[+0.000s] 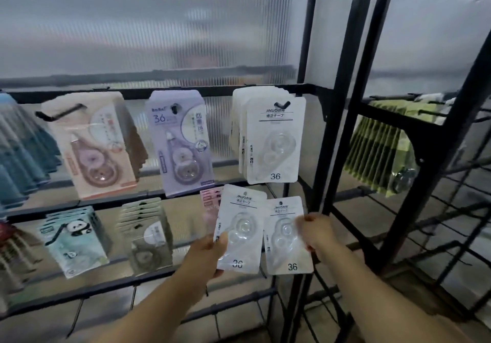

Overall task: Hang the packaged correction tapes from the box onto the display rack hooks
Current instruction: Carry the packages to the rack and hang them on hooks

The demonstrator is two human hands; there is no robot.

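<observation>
Both forearms are reaching up from the bottom edge. Left hand [208,253] is gripping a white correction tape pack [240,225], fingers [220,239] curling round its lower left edge. Right hand [316,233] is pinching a second white pack [285,247] by its right edge. Both packs are hovering upright, just below the hanging white stack [273,140] on the rack hook [281,104].

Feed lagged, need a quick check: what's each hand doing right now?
Left hand: grips one white correction tape pack.
Right hand: grips a second white pack beside it.

Two packs [240,225] [288,236] held, perhaps five hung [275,140]
</observation>
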